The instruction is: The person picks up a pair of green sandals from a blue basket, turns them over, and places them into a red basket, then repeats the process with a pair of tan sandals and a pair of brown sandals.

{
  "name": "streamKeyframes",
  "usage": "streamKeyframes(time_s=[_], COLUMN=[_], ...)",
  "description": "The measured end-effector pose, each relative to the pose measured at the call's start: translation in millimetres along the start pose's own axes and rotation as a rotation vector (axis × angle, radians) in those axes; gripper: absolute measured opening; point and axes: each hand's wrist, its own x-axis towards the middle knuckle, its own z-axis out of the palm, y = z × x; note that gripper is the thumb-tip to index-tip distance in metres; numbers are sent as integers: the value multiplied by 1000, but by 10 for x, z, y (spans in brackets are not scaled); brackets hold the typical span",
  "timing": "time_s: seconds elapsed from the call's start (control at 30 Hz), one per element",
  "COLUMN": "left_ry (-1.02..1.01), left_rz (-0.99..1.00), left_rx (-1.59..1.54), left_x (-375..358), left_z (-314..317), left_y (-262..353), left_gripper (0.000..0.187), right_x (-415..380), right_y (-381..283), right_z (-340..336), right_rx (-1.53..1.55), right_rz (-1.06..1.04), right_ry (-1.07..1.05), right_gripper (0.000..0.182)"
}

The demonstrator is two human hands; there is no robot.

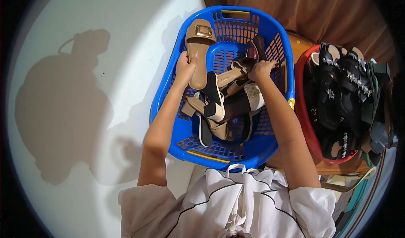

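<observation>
My left hand [186, 67] is closed on the edge of a tan slide sandal [197, 63] with a gold buckle, held along the left side of a blue plastic basket [168, 141]. Over the right half of the basket, my right hand [261, 70] has its fingers curled down beside a dark red shoe [252, 52] and a beige strappy sandal [231, 76]; what it grips is hidden. Below the hands lie a black-and-cream heeled sandal [216, 107], a sandal with a white decorated strap [254, 92] and several other shoes, heaped and overlapping.
Right of the basket, a red tub [301, 107] is piled with black jewelled sandals [348, 79], on a brown wooden surface [297, 41]. A brown curtain [303, 6] hangs behind. A white surface [130, 39] with my shadow on it lies to the left.
</observation>
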Motion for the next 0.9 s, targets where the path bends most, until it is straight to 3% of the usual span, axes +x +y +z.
streamKeyframes(time_s=[0.2,0.37,0.47,0.63,0.87,0.9], left_ry=[-14,2,14,-65,-12,-21], left_rz=[19,33,10,-48,52,48], left_rx=[26,-6,46,169,87,91], left_x=[-28,-14,20,56,22,23], left_z=[22,1,-34,-80,-15,-19], left_y=[42,44,-38,-80,-28,-33], left_gripper=[19,19,19,28,17,17], right_x=[130,-8,88,182,377,362], right_y=[-122,-53,-132,-167,-357,-357], right_z=[174,49,335,331,532,521], right_rx=[-147,-225,-205,-223,-484,-989], right_rz=[-7,-195,-198,-241,-135,-195], right_ry=[11,-74,143,-27,-47,-14], right_gripper=[43,54,46,53,81,77])
